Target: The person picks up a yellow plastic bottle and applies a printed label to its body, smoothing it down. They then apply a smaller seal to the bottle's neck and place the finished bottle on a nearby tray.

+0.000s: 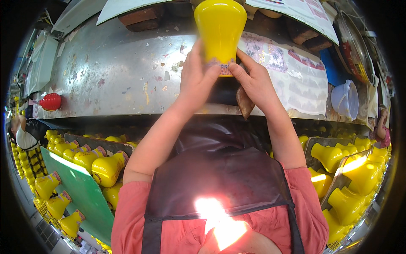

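Observation:
A glossy yellow vase (220,29) stands neck-down on the metal worktable (114,72), its narrow end ringed by a patterned band. My left hand (196,78) wraps the neck from the left, fingers on the band. My right hand (253,82) presses the band from the right and also holds a small brown flat tool (244,103) under the palm. Both forearms rise from the lower edge over a dark apron.
Decal sheets (292,72) lie right of the vase, with a white plastic container (346,99) beyond. A red object (50,101) sits at the table's left edge. Several yellow vases fill racks at left (105,167) and right (338,169). A green board (80,190) leans lower left.

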Motion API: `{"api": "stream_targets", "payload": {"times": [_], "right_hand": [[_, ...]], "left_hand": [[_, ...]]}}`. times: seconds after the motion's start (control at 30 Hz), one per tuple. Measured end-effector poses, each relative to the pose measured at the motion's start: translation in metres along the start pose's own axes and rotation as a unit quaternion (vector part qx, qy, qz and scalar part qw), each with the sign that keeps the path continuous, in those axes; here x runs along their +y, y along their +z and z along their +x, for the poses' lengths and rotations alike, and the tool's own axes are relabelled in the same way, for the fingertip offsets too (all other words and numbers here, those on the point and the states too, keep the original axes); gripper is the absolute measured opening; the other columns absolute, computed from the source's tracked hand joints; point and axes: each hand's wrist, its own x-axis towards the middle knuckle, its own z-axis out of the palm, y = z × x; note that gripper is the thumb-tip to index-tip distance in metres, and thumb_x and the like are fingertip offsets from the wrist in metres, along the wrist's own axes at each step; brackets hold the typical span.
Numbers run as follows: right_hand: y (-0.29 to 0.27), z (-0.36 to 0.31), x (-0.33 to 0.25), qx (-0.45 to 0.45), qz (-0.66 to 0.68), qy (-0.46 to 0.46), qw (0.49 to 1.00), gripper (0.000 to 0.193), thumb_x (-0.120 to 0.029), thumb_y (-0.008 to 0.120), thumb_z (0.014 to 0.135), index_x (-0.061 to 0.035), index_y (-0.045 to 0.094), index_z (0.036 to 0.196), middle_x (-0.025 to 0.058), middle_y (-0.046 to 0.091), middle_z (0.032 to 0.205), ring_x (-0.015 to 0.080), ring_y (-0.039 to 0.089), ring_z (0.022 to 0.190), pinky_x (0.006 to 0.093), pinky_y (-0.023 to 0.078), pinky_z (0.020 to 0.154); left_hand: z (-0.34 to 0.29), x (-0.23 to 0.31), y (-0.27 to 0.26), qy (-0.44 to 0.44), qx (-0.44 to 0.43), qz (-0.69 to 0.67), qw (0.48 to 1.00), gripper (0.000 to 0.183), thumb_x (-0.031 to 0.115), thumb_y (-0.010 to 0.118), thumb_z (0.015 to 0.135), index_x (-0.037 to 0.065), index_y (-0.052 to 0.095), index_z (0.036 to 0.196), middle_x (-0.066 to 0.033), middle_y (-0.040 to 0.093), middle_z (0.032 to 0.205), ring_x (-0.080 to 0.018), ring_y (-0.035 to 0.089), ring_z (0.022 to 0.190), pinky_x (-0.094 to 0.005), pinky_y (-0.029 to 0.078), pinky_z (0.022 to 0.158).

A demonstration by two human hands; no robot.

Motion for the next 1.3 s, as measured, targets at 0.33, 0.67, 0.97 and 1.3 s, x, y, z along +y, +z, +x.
{"api": "stream_targets", "payload": {"times": [0.33, 0.67, 0.97, 1.3], "right_hand": [[-0.019, 0.006, -0.013, -0.007, 0.088, 0.079, 0.993, 0.045, -0.031, 0.055, 0.104, -0.0069, 0.061, 0.141, 0.0033, 0.066, 0.098, 0.0115, 0.062, 0.090, 0.0267, 0.049, 0.083], [-0.023, -0.005, -0.024, 0.112, -0.155, -0.174, 0.966, 0.031, -0.004, 0.076, 0.089, -0.0049, 0.062, 0.116, 0.0099, 0.072, 0.100, 0.0183, 0.071, 0.089, 0.0307, 0.056, 0.082], [-0.021, 0.010, -0.068, 0.111, -0.389, -0.371, 0.836, 0.032, -0.010, 0.076, 0.078, -0.0134, 0.068, 0.108, 0.0083, 0.059, 0.080, 0.0290, 0.064, 0.070, 0.0396, 0.052, 0.063], [-0.016, 0.005, -0.069, 0.031, -0.384, -0.396, 0.834, 0.030, -0.010, 0.073, 0.079, -0.0115, 0.068, 0.108, 0.0092, 0.059, 0.078, 0.0280, 0.064, 0.068, 0.0389, 0.052, 0.061]], "left_hand": [[0.002, 0.009, -0.004, -0.033, -0.025, -0.130, 0.991, 0.087, 0.026, 0.073, 0.088, -0.002, 0.028, 0.157, -0.0258, 0.044, 0.150, -0.0422, 0.045, 0.138, -0.0484, 0.037, 0.115], [0.003, 0.012, 0.007, -0.002, 0.040, -0.028, 0.999, 0.086, 0.018, 0.075, 0.076, -0.003, 0.036, 0.150, -0.0264, 0.054, 0.139, -0.0421, 0.053, 0.130, -0.0470, 0.042, 0.111], [0.001, 0.012, 0.005, 0.008, 0.033, 0.059, 0.998, 0.090, 0.026, 0.081, 0.084, 0.003, 0.031, 0.155, -0.0129, 0.056, 0.136, -0.0209, 0.057, 0.118, -0.0352, 0.044, 0.102], [0.000, 0.026, 0.003, 0.008, 0.052, -0.016, 0.998, 0.077, 0.014, 0.079, 0.075, 0.004, 0.045, 0.144, -0.0197, 0.062, 0.127, -0.0360, 0.063, 0.116, -0.0435, 0.053, 0.095]]}}
